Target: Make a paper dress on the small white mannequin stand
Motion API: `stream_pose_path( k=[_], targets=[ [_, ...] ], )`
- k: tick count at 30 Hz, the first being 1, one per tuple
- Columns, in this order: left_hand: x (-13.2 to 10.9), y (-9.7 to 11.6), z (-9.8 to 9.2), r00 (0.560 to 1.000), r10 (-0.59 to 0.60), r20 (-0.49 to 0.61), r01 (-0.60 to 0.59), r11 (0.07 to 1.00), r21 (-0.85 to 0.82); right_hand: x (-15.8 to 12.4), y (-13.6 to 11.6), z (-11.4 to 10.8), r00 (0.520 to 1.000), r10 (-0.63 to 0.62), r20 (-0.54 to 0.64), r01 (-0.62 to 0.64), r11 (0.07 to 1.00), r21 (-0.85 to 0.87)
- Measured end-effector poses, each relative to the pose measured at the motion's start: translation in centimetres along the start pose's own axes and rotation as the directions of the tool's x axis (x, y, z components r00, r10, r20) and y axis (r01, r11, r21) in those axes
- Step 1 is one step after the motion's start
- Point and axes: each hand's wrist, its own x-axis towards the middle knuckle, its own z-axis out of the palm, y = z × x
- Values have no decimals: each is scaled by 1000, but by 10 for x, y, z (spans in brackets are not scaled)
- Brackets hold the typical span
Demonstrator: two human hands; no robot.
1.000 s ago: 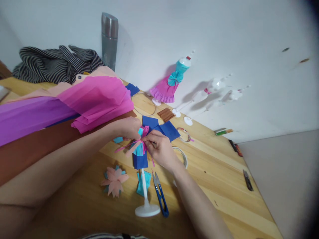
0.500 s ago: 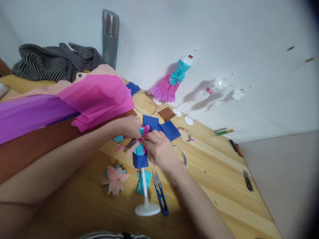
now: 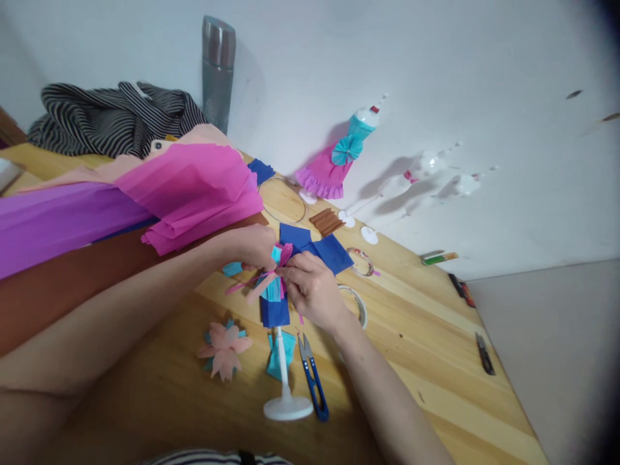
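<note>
At the middle of the table, both hands meet at the waist of a small dress form on a white stand. It wears a dark blue paper skirt with turquoise pleated paper above. My left hand is closed on a thin pink paper strip at the form's left side. From the right, my right hand pinches the strip at the waist; its fingertips partly hide the grip. A peach paper strip hangs below the left hand. Blue thread snips lie right of the stand.
A peach paper flower and a turquoise scrap lie nearby. Pink crepe paper is piled left. Blue paper squares and tape rolls lie beyond my right hand. A dressed form stands by the wall, a utility knife far right.
Both hands stay at the form's waist, with only slight finger movement. The whole view has shifted a little; nothing has been let go.
</note>
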Motion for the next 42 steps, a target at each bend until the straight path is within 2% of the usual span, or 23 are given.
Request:
stream_pose_path(
  k=[6, 11, 15, 20, 26, 29, 30, 32, 34, 36, 38, 42],
  targets=[
    [0, -7, -5, 999, 0, 40, 3, 997, -82, 0, -3, -2, 1000, 2, 16, -1, 999, -50],
    [-2, -17, -13, 1000, -9, 6, 10, 987, -162, 1, -5, -1, 1000, -9, -1, 9, 996, -91],
    [0, -11, -7, 1000, -2, 27, 6, 988, -156, 1, -6, -3, 999, -36, -3, 35, 991, -126],
    [0, 0, 0, 998, -58, 25, 61, 982, -176, 2, -10, -4, 999, -50, 16, 53, 975, -214],
    [0, -1, -2, 997, -44, 64, 55, 981, -188, -9, -11, -2, 975, -220, -28, 195, 913, -359],
    [3, -4, 0, 997, -41, 61, 51, 982, -182, -18, -11, -6, 956, -275, -103, 233, 922, -308],
    [4, -5, 1, 997, -40, 59, 50, 983, -179, -20, -12, -8, 959, -249, -132, 210, 943, -258],
    [5, -6, 2, 997, -40, 61, 50, 984, -169, -21, -20, -14, 981, -115, -157, 105, 992, -73],
    [4, -5, 2, 997, -37, 62, 46, 986, -157, -19, -35, -18, 996, 47, -78, -31, 981, 191],
    [3, -3, 1, 997, -34, 64, 42, 990, -136, -14, -53, -20, 991, 71, 115, -108, 931, 348],
    [1, 0, 0, 997, -36, 64, 42, 993, -108, -9, -72, -19, 961, 121, 250, -199, 927, 316],
    [-2, 2, -2, 998, -23, 65, 29, 995, -90, -1, -97, -8, 883, 204, 422, -313, 927, 208]
  ],
)
